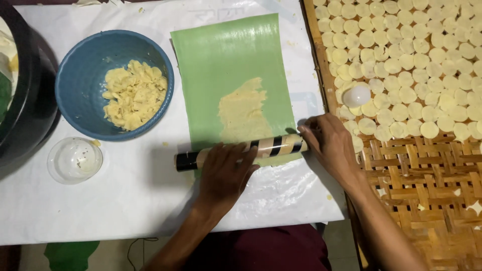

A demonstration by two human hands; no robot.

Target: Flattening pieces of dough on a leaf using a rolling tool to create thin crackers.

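Yellow dough (243, 113) lies partly flattened on the green sheet (226, 60). My left hand (226, 173) rests flat and my right hand (329, 143) curls over the rolling pin (273, 145). More dough waits in the blue bowl (83, 75).

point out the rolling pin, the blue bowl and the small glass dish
rolling pin (273, 146), head view, striped stretch between the hands
blue bowl (83, 75), head view, bare inner wall left of the dough
small glass dish (75, 160), head view, its middle

We take this for a home food-making spot: our worktop (100, 211) is covered in white plastic sheet, a blue bowl (80, 75) holds yellow dough, and a woven bamboo tray (427, 190) carries rows of small pale dough discs (401, 65).
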